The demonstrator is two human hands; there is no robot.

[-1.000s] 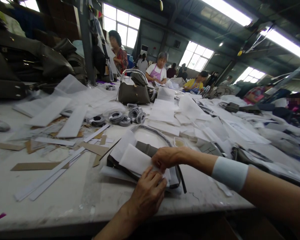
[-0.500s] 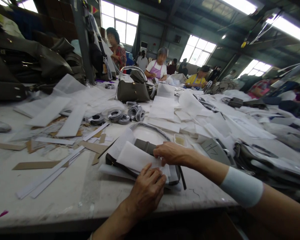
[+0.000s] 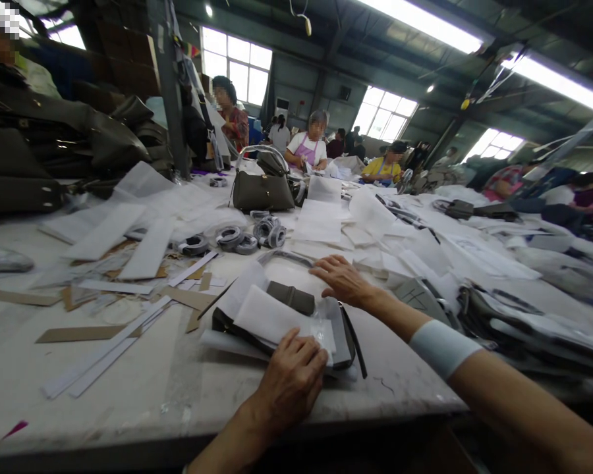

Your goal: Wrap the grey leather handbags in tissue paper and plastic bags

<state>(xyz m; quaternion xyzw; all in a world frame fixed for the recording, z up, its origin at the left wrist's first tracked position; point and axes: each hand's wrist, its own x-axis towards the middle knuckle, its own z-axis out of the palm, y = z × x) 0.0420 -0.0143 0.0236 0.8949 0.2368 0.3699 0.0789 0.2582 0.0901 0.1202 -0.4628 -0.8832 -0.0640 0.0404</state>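
Note:
A flat dark grey bag piece (image 3: 284,296) lies on the worktable (image 3: 128,401) in front of me, partly covered by white paper sheets (image 3: 269,316). My left hand (image 3: 291,378) rests on the near edge of the white paper, fingers bent and pressing it down. My right hand (image 3: 340,280) reaches farther out, fingers spread flat, over the bag's curved handle (image 3: 286,257) and the papers behind the bag. A pale wristband (image 3: 442,345) sits on my right forearm.
Cardboard and white strips (image 3: 109,349) litter the left of the table. Tape rolls (image 3: 237,238) and a finished grey handbag (image 3: 261,187) stand farther back. Dark bags (image 3: 39,151) pile at the left. Several other people work at the far end.
My right hand has let go of the white paper near my left hand and moved away up the table, opening flat. My left hand has stayed on the paper.

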